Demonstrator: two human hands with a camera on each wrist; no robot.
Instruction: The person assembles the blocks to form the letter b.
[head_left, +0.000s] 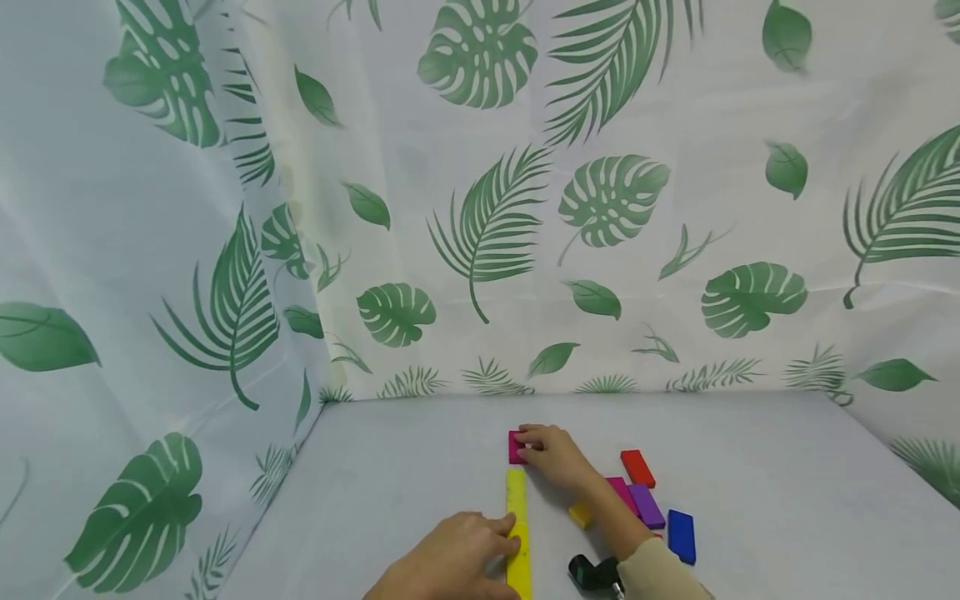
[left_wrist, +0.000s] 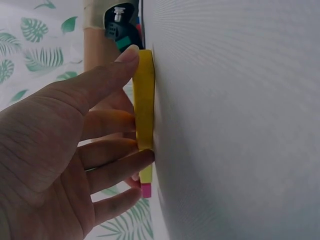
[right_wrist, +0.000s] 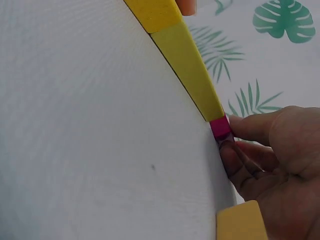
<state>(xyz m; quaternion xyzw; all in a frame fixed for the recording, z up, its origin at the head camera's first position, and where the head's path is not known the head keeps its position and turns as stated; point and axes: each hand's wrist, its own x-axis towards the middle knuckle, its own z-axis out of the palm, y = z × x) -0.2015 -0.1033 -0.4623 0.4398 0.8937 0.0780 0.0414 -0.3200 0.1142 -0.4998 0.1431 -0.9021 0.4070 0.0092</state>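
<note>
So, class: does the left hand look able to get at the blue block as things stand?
Probably not directly: the right forearm stretches between the left hand and the blue block, though nothing covers the block itself.

Yellow block [head_left: 519, 571] cropped at head view's bottom
</note>
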